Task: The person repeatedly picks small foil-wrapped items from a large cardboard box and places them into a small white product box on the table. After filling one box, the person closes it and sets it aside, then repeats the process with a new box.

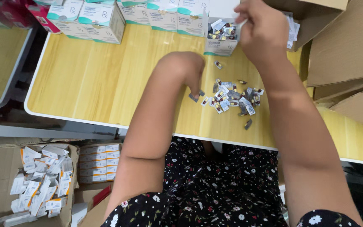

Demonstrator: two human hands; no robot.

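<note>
My left hand [188, 69] curls at nine o'clock of the scattered silver foil capsule packets [232, 98] on the pale wooden worktop [101, 80], fingers pinching one; my right hand [262, 29], at twelve, grips packets above the open white-and-teal carton [220, 40].

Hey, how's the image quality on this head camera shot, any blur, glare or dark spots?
Head view: lighting is even and soft on the wooden table, with no harsh glare; the right hand over the open small box is slightly motion-blurred; the left hand and the loose foil packets look fairly sharp; the gap under the table is dark.
</note>
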